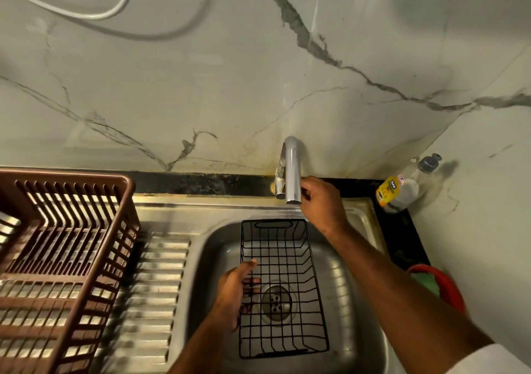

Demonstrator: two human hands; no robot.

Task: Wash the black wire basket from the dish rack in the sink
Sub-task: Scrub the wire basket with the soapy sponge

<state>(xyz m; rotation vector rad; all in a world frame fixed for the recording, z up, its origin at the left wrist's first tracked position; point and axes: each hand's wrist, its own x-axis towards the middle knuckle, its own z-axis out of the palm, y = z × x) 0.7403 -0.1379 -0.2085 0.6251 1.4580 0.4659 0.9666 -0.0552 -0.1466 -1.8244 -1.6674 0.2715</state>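
The black wire basket [283,261] sits upright in the steel sink [342,281], over the drain. My left hand [234,296] grips its left rim, fingers curled through the wires. My right hand [321,201] reaches up to the chrome tap [292,169] at the sink's back edge, fingertips touching the right side of the spout near its mouth. No water is visible running. The brown plastic dish rack [63,258] stands on the drainboard at the left.
A ribbed steel drainboard [155,287] lies between rack and sink. A soap bottle with a yellow label [399,192] stands at the back right corner. A red and green item [439,284] sits on the right counter. A marble wall rises behind.
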